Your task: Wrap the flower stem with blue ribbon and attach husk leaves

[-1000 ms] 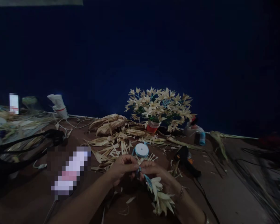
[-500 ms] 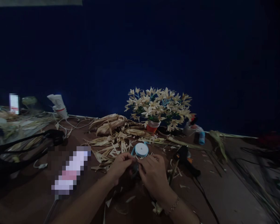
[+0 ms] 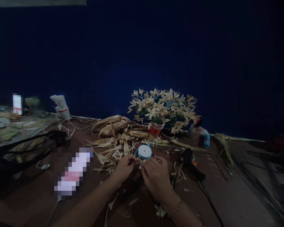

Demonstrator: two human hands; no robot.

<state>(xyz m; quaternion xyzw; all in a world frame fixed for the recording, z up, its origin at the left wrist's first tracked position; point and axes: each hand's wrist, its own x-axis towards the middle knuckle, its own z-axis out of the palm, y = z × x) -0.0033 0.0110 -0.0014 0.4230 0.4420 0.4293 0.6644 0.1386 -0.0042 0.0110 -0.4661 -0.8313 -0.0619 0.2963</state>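
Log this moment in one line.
left hand: curled, contents unclear; right hand: close beside it, contents unclear; blue-edged roll: beyond both; glue gun: right of both

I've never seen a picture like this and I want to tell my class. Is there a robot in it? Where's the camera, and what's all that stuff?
No robot here! These are a person's bare hands: the left hand and the right hand. The camera is worn on the person's head, looking forward and down.

On the brown surface, just beyond the hands, is a white spool with blue ribbon. Farther back are dry husks and pale flowers in a red pot. To the right lies a black tool with a cord, perhaps a glue gun.

The fingertips are close together, as if pinching something small, but it's too dark and hidden to tell what.
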